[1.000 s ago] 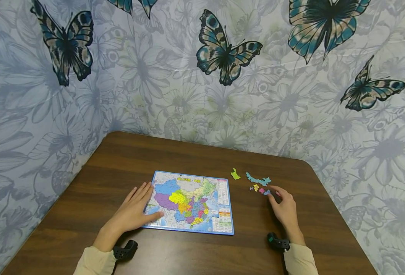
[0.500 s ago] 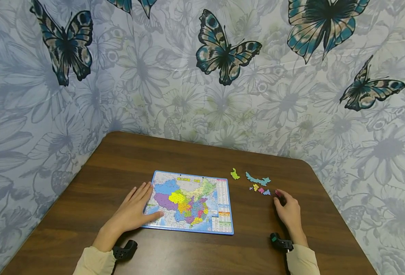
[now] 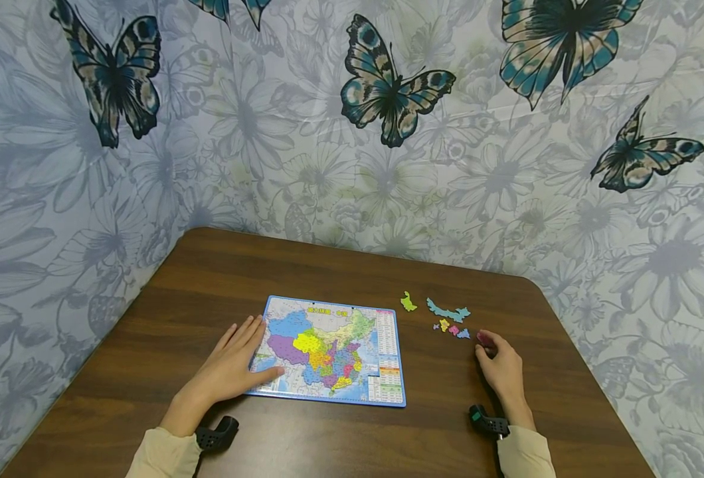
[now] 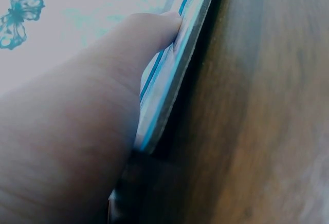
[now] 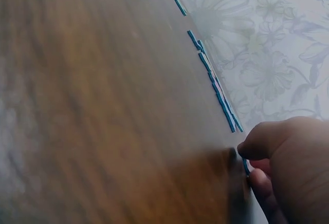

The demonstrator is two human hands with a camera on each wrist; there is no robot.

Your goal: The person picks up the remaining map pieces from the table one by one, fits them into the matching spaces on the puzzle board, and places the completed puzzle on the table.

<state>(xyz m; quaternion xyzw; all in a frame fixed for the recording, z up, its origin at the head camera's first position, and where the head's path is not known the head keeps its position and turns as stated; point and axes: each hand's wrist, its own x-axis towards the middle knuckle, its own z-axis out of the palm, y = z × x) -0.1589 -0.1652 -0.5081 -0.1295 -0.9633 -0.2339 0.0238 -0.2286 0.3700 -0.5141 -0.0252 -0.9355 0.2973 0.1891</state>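
A map puzzle board (image 3: 388, 392) with a blue rim and a multicoloured map lies flat on the table. My left hand (image 3: 220, 372) rests on its left side with fingers spread; in the left wrist view the thumb (image 4: 154, 31) lies on the board's edge (image 4: 175, 80). To the right, my right hand (image 3: 501, 365) pinches a small dark pink puzzle piece (image 3: 482, 337) at the fingertips. The right wrist view shows the thin blue edge of this piece (image 5: 245, 166) between thumb and finger; its full outline is hidden.
Loose puzzle pieces lie right of the board: a green one (image 3: 408, 302), a long light-blue one (image 3: 447, 311), a yellow one (image 3: 444, 325), a pink one (image 3: 453, 330) and a blue one (image 3: 463, 334). Behind the wooden table (image 3: 328, 265) hangs a butterfly-patterned backdrop (image 3: 304, 166).
My right hand has moved slightly right, away from the small blue piece, and the pink piece now shows at its fingertips. It stays still over the last half second. My left hand has not moved.
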